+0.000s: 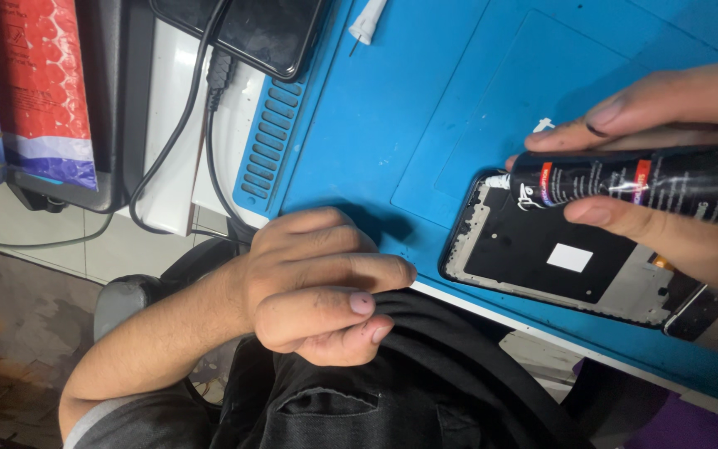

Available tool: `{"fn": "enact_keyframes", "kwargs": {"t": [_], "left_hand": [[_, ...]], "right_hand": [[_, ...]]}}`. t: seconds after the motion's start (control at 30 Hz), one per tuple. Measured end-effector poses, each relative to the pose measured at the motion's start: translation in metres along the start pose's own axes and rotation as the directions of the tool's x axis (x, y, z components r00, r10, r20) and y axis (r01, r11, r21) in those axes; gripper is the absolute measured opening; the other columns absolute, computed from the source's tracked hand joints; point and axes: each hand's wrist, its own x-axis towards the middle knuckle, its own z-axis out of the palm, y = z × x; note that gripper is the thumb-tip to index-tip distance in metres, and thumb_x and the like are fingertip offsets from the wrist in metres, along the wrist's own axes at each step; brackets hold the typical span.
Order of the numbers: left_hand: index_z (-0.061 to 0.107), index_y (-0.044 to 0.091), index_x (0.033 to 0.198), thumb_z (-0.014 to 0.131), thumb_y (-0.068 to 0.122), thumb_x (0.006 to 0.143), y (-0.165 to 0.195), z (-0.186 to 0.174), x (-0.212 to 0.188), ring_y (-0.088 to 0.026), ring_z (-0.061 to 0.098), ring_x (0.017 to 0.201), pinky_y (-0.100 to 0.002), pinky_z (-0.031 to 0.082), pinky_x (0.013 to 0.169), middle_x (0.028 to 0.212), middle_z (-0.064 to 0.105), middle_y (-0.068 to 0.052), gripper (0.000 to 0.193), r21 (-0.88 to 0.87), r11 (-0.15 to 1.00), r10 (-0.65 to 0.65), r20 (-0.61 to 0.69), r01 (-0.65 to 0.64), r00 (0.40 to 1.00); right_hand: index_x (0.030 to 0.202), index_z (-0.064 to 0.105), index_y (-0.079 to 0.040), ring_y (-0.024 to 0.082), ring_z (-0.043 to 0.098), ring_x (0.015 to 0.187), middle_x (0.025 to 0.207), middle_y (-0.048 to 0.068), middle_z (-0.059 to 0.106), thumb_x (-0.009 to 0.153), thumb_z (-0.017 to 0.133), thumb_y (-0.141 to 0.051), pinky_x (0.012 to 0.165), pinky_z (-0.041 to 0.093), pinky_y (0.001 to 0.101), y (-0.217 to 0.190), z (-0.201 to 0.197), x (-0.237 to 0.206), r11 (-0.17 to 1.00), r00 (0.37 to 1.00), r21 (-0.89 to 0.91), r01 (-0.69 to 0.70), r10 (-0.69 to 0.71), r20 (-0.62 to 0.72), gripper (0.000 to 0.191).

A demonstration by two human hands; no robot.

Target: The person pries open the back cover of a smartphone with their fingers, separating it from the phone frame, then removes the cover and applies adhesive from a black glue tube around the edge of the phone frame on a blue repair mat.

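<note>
The right hand (675, 158) grips a black glue tube (625, 179) between thumb and fingers, the tube lying nearly level with its white nozzle (499, 180) touching the upper corner of a phone frame (558, 254). That frame — black, with a white square (569, 258) near its middle — lies flat on the blue work mat (392, 108), close to the mat's near edge. The left hand (317, 283) holds nothing; its fingers curl loosely, resting at the worktop's near edge over dark clothing (392, 391). Toward the mat's far edge lies a white pointed tip (367, 21) — beside it a dark phone (251, 29) with 2 black cables (209, 100) trailing off.
</note>
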Motion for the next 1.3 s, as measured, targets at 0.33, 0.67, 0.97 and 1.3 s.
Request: {"fn": "enact_keyframes", "kwargs": {"t": [0.33, 0.67, 0.97, 1.3], "left_hand": [[0.042, 0.006, 0.120, 0.070, 0.011, 0.102, 0.000, 0.000, 0.000, -0.017, 0.062, 0.067, -0.033, 0.044, 0.062, 0.104, 0.074, -0.015, 0.033, -0.005, 1.000, -0.009, 0.004, 0.009, 1.000], [0.043, 0.007, 0.119, 0.070, 0.010, 0.101, 0.001, -0.002, 0.002, -0.018, 0.063, 0.068, -0.033, 0.045, 0.063, 0.104, 0.074, -0.014, 0.033, -0.004, 1.000, -0.013, 0.015, 0.013, 1.000], [0.043, 0.007, 0.117, 0.071, 0.010, 0.100, 0.001, -0.003, 0.002, -0.020, 0.065, 0.069, -0.033, 0.047, 0.063, 0.104, 0.075, -0.014, 0.032, -0.012, 1.000, -0.019, 0.036, 0.019, 0.999], [0.040, 0.006, 0.127, 0.069, 0.012, 0.100, 0.002, -0.003, 0.000, -0.017, 0.064, 0.066, -0.032, 0.047, 0.061, 0.104, 0.074, -0.016, 0.041, -0.017, 0.999, -0.040, 0.017, 0.041, 0.999]], "right_hand": [[0.130, 0.045, -0.009, 0.027, 0.072, 0.117, 0.119, 0.016, 0.071, 0.083, 0.069, -0.001, 0.099, 0.059, 0.0408, -0.002, 0.000, -0.003, 0.994, 0.994, -0.013, -0.113, 0.113, 0.005, 0.053], [0.130, 0.046, -0.010, 0.030, 0.069, 0.122, 0.122, 0.018, 0.067, 0.081, 0.073, 0.001, 0.099, 0.059, 0.0402, 0.004, 0.003, -0.005, 0.999, 1.000, -0.043, 0.012, -0.011, 0.016, 0.057], [0.130, 0.043, -0.011, 0.032, 0.069, 0.122, 0.125, 0.017, 0.064, 0.085, 0.069, 0.003, 0.100, 0.059, 0.0405, -0.001, 0.002, -0.001, 0.997, 0.998, -0.049, 0.057, -0.057, -0.006, 0.054], [0.129, 0.056, -0.010, 0.025, 0.074, 0.115, 0.125, 0.011, 0.069, 0.094, 0.073, -0.013, 0.104, 0.067, 0.0400, 0.074, 0.016, -0.040, 0.958, 0.970, 0.208, 0.196, -0.158, -0.184, 0.039]]}}
